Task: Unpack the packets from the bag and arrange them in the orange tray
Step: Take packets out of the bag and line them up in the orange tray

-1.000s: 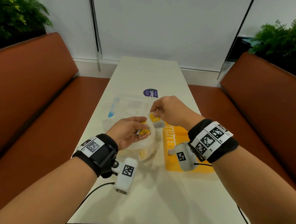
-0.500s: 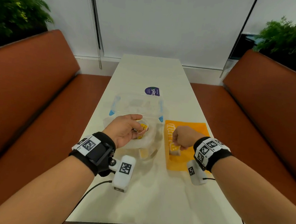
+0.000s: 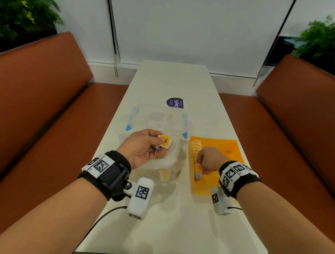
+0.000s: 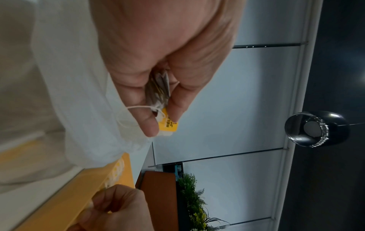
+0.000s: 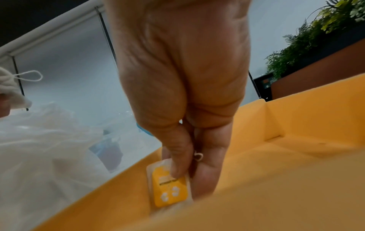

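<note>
Orange tray (image 3: 232, 149): right hand (image 3: 210, 159) is pinching a yellow packet (image 5: 169, 186) down; left hand (image 3: 143, 151) is gripping another packet (image 3: 164, 142); careless release risks toppling the packet row (image 3: 195, 148).

The tray (image 3: 228, 151) is orange. The packets (image 3: 164, 142) are yellow and white. The bag (image 3: 172, 159) is see-through white. The table (image 3: 165, 226) is cream.

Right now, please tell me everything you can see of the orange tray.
The tray is a shallow rectangular box with low walls, matte orange, perhaps card or plastic. It lies flat on the table, right of the bag. Packets stand in a row along its left wall; the rest is bare. The right hand reaches in, pinching a packet at the row's near end.
</note>
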The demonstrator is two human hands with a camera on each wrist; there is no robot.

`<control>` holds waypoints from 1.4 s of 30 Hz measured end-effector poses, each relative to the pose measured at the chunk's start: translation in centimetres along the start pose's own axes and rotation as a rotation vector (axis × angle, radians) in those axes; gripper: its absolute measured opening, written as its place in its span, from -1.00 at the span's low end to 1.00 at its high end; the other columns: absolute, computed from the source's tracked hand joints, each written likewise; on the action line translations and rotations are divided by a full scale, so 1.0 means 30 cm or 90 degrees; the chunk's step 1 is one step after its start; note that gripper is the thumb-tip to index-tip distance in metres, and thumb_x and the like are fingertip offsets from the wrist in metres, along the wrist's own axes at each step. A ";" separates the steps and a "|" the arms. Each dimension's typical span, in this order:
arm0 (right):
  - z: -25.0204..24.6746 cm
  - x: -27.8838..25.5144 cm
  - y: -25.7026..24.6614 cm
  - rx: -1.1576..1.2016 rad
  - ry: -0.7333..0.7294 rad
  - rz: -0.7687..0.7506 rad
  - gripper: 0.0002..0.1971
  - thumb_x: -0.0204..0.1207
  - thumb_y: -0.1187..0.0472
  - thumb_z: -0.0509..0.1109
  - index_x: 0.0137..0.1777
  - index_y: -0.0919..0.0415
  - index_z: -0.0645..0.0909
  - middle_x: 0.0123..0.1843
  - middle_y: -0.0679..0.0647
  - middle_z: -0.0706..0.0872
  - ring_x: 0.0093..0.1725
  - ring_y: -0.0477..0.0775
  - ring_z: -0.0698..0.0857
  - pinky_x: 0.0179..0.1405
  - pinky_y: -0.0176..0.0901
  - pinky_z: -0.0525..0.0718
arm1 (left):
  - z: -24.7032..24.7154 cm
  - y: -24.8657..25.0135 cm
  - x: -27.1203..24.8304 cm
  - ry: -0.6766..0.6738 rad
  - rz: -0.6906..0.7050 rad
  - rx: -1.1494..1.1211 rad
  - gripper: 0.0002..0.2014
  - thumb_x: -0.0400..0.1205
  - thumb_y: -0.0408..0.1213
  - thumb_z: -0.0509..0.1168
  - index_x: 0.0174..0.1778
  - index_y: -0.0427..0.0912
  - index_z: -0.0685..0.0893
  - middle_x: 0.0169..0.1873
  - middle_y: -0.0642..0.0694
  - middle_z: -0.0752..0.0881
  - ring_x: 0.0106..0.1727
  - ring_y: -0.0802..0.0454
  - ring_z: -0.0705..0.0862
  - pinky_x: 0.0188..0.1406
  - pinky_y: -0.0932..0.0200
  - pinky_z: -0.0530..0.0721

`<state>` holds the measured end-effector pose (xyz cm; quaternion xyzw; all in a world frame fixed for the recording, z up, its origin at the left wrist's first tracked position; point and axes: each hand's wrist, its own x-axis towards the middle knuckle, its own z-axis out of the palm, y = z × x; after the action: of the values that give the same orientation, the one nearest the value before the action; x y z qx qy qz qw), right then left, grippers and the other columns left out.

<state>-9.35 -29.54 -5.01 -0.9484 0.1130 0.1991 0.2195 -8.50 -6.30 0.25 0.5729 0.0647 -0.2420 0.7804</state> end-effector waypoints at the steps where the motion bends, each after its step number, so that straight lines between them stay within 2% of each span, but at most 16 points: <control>1: -0.001 -0.002 -0.001 -0.002 -0.001 -0.002 -0.80 0.49 0.50 0.36 -0.23 0.20 0.59 -0.32 0.12 0.68 -0.48 0.03 0.70 -0.48 -0.23 0.69 | 0.001 0.000 0.001 0.000 0.000 0.001 -0.86 0.57 -0.58 0.33 -0.01 -0.32 0.62 -0.04 -0.37 0.73 -0.14 -0.20 0.77 -0.36 0.13 0.79; 7: 0.003 -0.009 -0.011 -0.006 0.010 -0.002 -0.80 0.39 0.47 0.49 -0.19 0.17 0.61 -0.24 0.12 0.68 -0.45 0.04 0.70 -0.50 -0.22 0.69 | 0.010 0.003 0.004 -0.006 -0.005 -0.005 -0.89 0.60 -0.56 0.31 -0.05 -0.30 0.62 -0.09 -0.35 0.73 -0.14 -0.21 0.75 -0.37 0.12 0.80; 9: 0.003 -0.014 -0.023 -0.028 0.036 -0.007 -0.78 0.36 0.43 0.55 -0.06 0.22 0.64 -0.16 0.13 0.68 -0.39 0.04 0.69 -0.38 -0.16 0.75 | 0.010 0.005 0.006 -0.003 -0.009 -0.010 -0.92 0.62 -0.54 0.29 -0.05 -0.31 0.61 -0.09 -0.35 0.72 -0.13 -0.25 0.75 -0.33 0.09 0.80; 12: -0.004 -0.022 -0.036 -0.114 0.076 -0.014 -0.67 0.32 0.32 0.61 0.07 0.29 0.66 -0.06 0.16 0.71 -0.15 0.11 0.71 -0.02 -0.01 0.78 | 0.008 0.010 0.004 0.007 -0.019 -0.035 -0.95 0.64 -0.51 0.27 -0.06 -0.32 0.61 -0.10 -0.36 0.71 -0.09 -0.30 0.76 -0.35 0.12 0.81; 14: -0.013 -0.027 -0.046 -0.153 0.085 -0.021 -0.69 0.34 0.26 0.61 0.05 0.29 0.65 -0.01 0.17 0.74 -0.03 0.15 0.75 0.03 0.01 0.77 | 0.004 0.013 0.003 0.014 -0.017 -0.042 -0.96 0.65 -0.50 0.26 -0.07 -0.32 0.60 -0.12 -0.35 0.71 -0.09 -0.30 0.76 -0.42 0.15 0.79; 16: -0.033 -0.034 -0.070 -0.159 0.126 -0.040 -0.79 0.39 0.21 0.56 -0.04 0.25 0.66 -0.02 0.14 0.75 -0.01 0.16 0.75 -0.02 -0.05 0.76 | -0.001 0.013 0.000 0.013 -0.008 -0.032 -0.96 0.66 -0.49 0.26 -0.07 -0.31 0.60 -0.12 -0.35 0.71 -0.12 -0.28 0.76 -0.45 0.17 0.77; 19: -0.073 -0.059 -0.130 0.018 0.214 -0.120 -0.85 0.42 0.14 0.51 -0.19 0.20 0.64 -0.22 0.06 0.72 -0.17 0.10 0.73 -0.15 -0.11 0.70 | -0.003 0.008 0.000 0.012 0.006 -0.023 -0.97 0.67 -0.48 0.26 -0.03 -0.30 0.59 -0.14 -0.33 0.72 -0.15 -0.22 0.76 -0.46 0.20 0.76; 21: -0.095 -0.103 -0.193 0.196 0.196 -0.214 -0.78 0.46 0.07 0.50 -0.12 0.24 0.68 -0.32 0.00 0.67 -0.28 0.08 0.74 -0.18 -0.14 0.69 | 0.000 0.004 -0.001 0.012 0.017 -0.020 -0.97 0.66 -0.47 0.27 -0.03 -0.30 0.59 -0.18 -0.30 0.73 -0.19 -0.17 0.76 -0.46 0.22 0.74; 23: -0.110 -0.145 -0.257 0.263 0.150 -0.286 -0.71 0.46 0.00 0.50 0.01 0.21 0.70 -0.30 0.00 0.70 -0.29 0.03 0.75 -0.18 -0.19 0.69 | 0.003 0.002 -0.004 0.004 0.034 -0.015 -0.97 0.64 -0.48 0.30 -0.08 -0.29 0.60 -0.29 -0.25 0.75 -0.25 -0.13 0.74 -0.47 0.22 0.72; 25: -0.111 -0.163 -0.296 0.225 0.137 -0.325 -0.69 0.41 0.04 0.55 0.06 0.19 0.71 -0.31 -0.04 0.70 -0.33 -0.10 0.69 -0.21 -0.26 0.66 | 0.005 0.000 -0.009 -0.006 0.047 -0.011 -0.95 0.62 -0.48 0.33 -0.14 -0.29 0.60 -0.37 -0.23 0.73 -0.30 -0.11 0.71 -0.46 0.21 0.70; 26: -0.108 -0.164 -0.306 0.201 0.148 -0.335 -0.73 0.39 0.09 0.57 0.02 0.20 0.71 -0.32 -0.06 0.69 -0.35 -0.13 0.66 -0.24 -0.29 0.65 | 0.003 0.000 -0.012 -0.009 0.051 -0.012 -0.95 0.60 -0.48 0.34 -0.14 -0.29 0.61 -0.36 -0.24 0.72 -0.31 -0.11 0.70 -0.46 0.21 0.70; 28: -0.102 -0.165 -0.318 0.201 0.170 -0.336 -0.85 0.39 0.22 0.57 -0.10 0.24 0.69 -0.37 -0.02 0.68 -0.38 -0.08 0.66 -0.30 -0.24 0.66 | -0.001 -0.002 -0.016 -0.015 0.053 -0.013 -0.95 0.58 -0.47 0.36 -0.15 -0.29 0.61 -0.32 -0.26 0.72 -0.29 -0.11 0.70 -0.42 0.20 0.70; 32: -0.096 -0.160 -0.311 0.336 0.165 -0.318 -0.95 0.45 0.40 0.48 -0.14 0.29 0.68 -0.38 0.06 0.69 -0.31 0.08 0.75 -0.18 -0.04 0.80 | 0.000 -0.003 -0.018 -0.024 0.050 -0.025 -0.95 0.63 -0.37 0.33 -0.08 -0.29 0.64 -0.21 -0.27 0.73 -0.22 -0.13 0.68 -0.36 0.20 0.72; 36: -0.109 -0.164 -0.295 0.361 0.156 -0.344 -0.82 0.48 0.47 0.42 -0.21 0.18 0.70 -0.24 0.19 0.71 -0.25 0.10 0.76 -0.17 -0.09 0.79 | 0.009 0.004 -0.010 0.020 0.015 -0.086 -0.78 0.67 -0.18 0.31 0.03 -0.30 0.67 -0.03 -0.28 0.72 -0.12 -0.14 0.72 -0.21 0.09 0.79; 39: -0.118 -0.170 -0.288 0.280 0.131 -0.382 -0.79 0.46 0.50 0.41 -0.20 0.16 0.70 -0.22 0.10 0.72 -0.22 0.01 0.71 -0.07 -0.10 0.73 | 0.007 0.004 -0.012 0.004 0.011 -0.087 -0.80 0.62 -0.37 0.37 0.14 -0.29 0.64 0.03 -0.31 0.71 -0.09 -0.16 0.76 -0.15 0.05 0.80; 42: -0.106 -0.161 -0.288 0.284 0.180 -0.366 -0.85 0.45 0.39 0.48 -0.07 0.14 0.70 -0.23 0.01 0.69 -0.26 -0.06 0.66 -0.06 -0.09 0.70 | 0.010 0.001 -0.007 -0.010 0.027 -0.066 -0.77 0.57 -0.56 0.34 0.13 -0.30 0.62 -0.09 -0.28 0.71 -0.12 -0.09 0.74 -0.17 0.11 0.81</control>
<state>-10.04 -22.81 2.88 -0.8883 -0.0878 -0.0327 0.4495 -8.74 -6.51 0.45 0.5307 0.0589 -0.2263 0.8147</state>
